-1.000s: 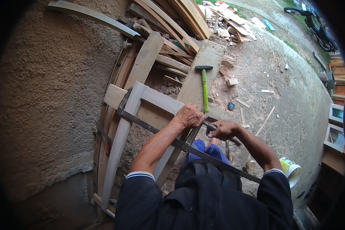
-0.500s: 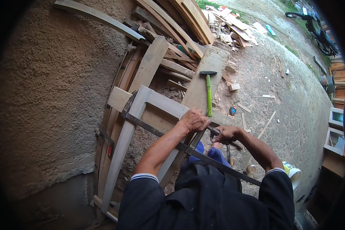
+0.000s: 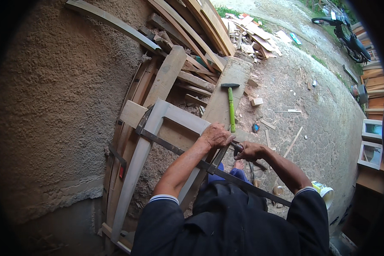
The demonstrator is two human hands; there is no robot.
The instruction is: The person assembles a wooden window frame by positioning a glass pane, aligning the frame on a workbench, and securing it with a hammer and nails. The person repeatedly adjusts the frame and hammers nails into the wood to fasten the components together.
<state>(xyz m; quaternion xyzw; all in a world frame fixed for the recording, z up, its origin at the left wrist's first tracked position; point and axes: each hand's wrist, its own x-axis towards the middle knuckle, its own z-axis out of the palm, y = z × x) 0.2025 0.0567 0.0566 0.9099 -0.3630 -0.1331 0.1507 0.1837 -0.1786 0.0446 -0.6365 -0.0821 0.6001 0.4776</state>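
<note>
A pale wooden frame lies across rough boards, with a long dark metal bar clamp spanning it. My left hand is closed over the frame's right corner, its fingers curled beside the clamp's screw end; their undersides are hidden. Just to the right, my right hand has its fingers wrapped round the clamp's screw handle. Directly beyond my left hand, a hammer with a green handle and dark head lies on a thick plank.
A rough wall rises on the left. Stacked boards and a pile of wood scraps lie at the back. A blue tape measure, small offcuts and a white bucket are on the ground to the right; a motorcycle stands far right.
The view has shifted slightly. My right hand's fingers have turned a little round the screw handle, while my left hand keeps its place on the frame's corner. The hammer has stayed put.
</note>
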